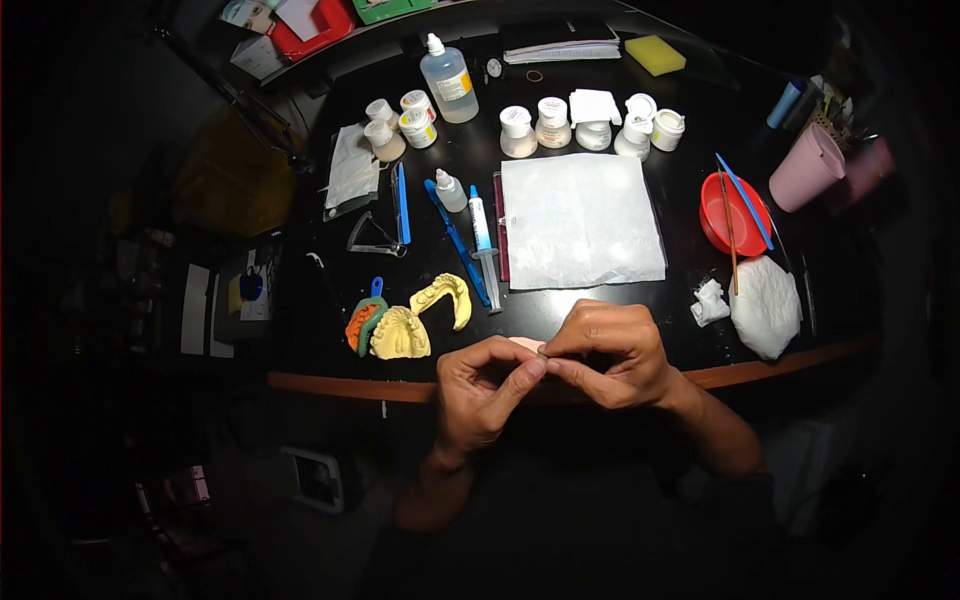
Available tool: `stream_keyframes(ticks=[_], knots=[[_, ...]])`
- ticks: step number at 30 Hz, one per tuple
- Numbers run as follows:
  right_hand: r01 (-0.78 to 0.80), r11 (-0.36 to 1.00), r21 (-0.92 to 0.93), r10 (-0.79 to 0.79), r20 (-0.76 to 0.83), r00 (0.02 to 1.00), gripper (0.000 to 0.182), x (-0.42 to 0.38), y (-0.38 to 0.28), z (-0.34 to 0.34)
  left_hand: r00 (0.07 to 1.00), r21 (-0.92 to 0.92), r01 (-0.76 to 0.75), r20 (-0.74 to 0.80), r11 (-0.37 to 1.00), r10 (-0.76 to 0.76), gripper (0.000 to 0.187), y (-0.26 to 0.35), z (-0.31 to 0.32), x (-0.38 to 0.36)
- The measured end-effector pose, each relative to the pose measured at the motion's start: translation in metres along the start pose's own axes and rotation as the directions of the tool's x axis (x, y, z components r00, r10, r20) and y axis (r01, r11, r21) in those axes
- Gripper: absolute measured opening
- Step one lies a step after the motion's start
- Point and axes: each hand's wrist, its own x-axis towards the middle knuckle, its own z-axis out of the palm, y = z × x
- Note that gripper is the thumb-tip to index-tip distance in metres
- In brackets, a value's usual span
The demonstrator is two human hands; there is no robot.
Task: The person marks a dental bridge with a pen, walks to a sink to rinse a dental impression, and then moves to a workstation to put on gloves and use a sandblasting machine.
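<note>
My left hand (487, 392) and my right hand (615, 352) meet over the table's front edge, thumbs and forefingers pinched together. Between the fingertips is something small and greyish that I cannot make out. A pale pink piece (527, 343) shows just behind them, mostly covered by the fingers. Left of my hands lie a cream plaster dental cast (401, 335), a horseshoe-shaped cast (459, 297) and a green impression tray (374, 322) with orange material and a blue handle. A syringe (484, 235) lies behind my hands, beside a blue pen-like tool (461, 246).
A white paper pad (583, 222) lies mid-table. Several white jars (517, 133) and a clear bottle (450, 82) stand at the back. On the right are a red bowl (712, 222) with a brush across it, a white cloth pad (768, 315) and a pink cup (803, 170).
</note>
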Motion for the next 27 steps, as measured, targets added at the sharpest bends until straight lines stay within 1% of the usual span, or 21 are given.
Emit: stream_keyframes(ticks=[1,4,6,7,10,12,13,16,19,22,25,27], knots=[[0.006,1.000,0.010,-0.006,-0.003,1.000,0.015,-0.001,-0.001,0.000,0.999,0.006,-0.042,0.013,0.999,0.042,0.006,-0.003,-0.001,-0.001],[-0.011,0.987,0.157,0.019,-0.045,0.999,0.016,-0.007,-0.002,0.009,0.985,0.034,-0.166,0.051,0.985,0.165,0.004,-0.010,-0.005,-0.005],[-0.101,0.967,0.236,0.112,-0.033,0.993,0.017,-0.011,-0.008,0.014,0.967,0.061,-0.252,0.062,0.966,0.248,0.006,-0.013,-0.006,-0.009],[-0.146,0.950,0.276,0.158,-0.022,0.987,0.017,-0.014,-0.011,0.016,0.965,0.040,-0.257,0.066,0.966,0.254,0.006,-0.016,-0.009,-0.012],[-0.181,0.925,0.335,0.200,-0.022,0.980,0.018,-0.022,-0.015,0.026,0.963,-0.025,-0.263,0.063,0.965,0.264,0.009,-0.020,-0.015,-0.021],[-0.173,0.914,0.368,0.203,-0.047,0.978,0.018,-0.026,-0.017,0.034,0.959,-0.012,-0.275,0.068,0.961,0.275,0.010,-0.022,-0.018,-0.026],[-0.169,0.909,0.382,0.206,-0.058,0.977,0.018,-0.027,-0.017,0.037,0.957,-0.008,-0.283,0.069,0.959,0.282,0.010,-0.022,-0.019,-0.027],[-0.120,0.937,0.327,0.154,-0.081,0.985,0.018,-0.031,-0.016,0.040,0.941,0.066,-0.331,0.094,0.941,0.324,0.010,-0.023,-0.022,-0.031],[-0.148,0.923,0.355,0.182,-0.064,0.981,0.018,-0.038,-0.017,0.043,0.894,0.201,-0.445,0.162,0.873,0.418,0.013,-0.024,-0.028,-0.032],[-0.156,0.915,0.372,0.194,-0.066,0.979,0.017,-0.043,-0.017,0.046,0.830,0.264,-0.556,0.226,0.788,0.510,0.018,-0.024,-0.027,-0.032],[-0.145,0.911,0.386,0.180,-0.056,0.982,0.015,-0.043,-0.016,0.045,0.799,0.341,-0.601,0.265,0.723,0.540,0.023,-0.025,-0.030,-0.034],[-0.157,0.906,0.394,0.187,-0.040,0.981,0.015,-0.044,-0.015,0.044,0.793,0.339,-0.609,0.273,0.717,0.544,0.026,-0.025,-0.030,-0.033]])
